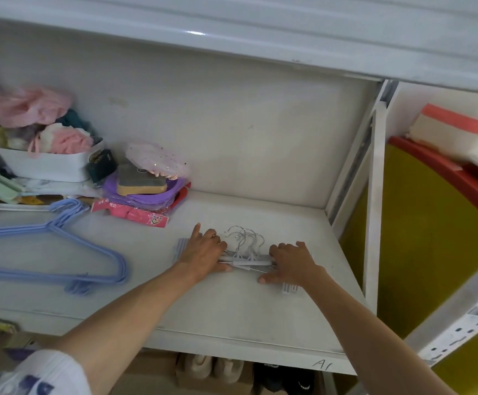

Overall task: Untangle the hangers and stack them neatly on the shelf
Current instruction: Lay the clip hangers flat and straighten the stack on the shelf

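Note:
A small stack of pale lilac clip hangers (250, 262) with metal hooks lies on the white shelf (232, 317), hooks pointing to the back wall. My left hand (203, 252) rests palm down on the stack's left end, fingers spread. My right hand (290, 262) lies flat on its right end, thumb at the front. Both hands press on the stack; neither lifts it. A stack of blue wire hangers (61, 252) lies flat at the shelf's left.
At the back left sit a white bin of cloths (43, 163), a purple tray with a sponge (143, 189) and a pink packet (135, 213). A white upright post (373, 209) bounds the shelf on the right, with yellow and red bins (431, 238) beyond. Shoes stand below.

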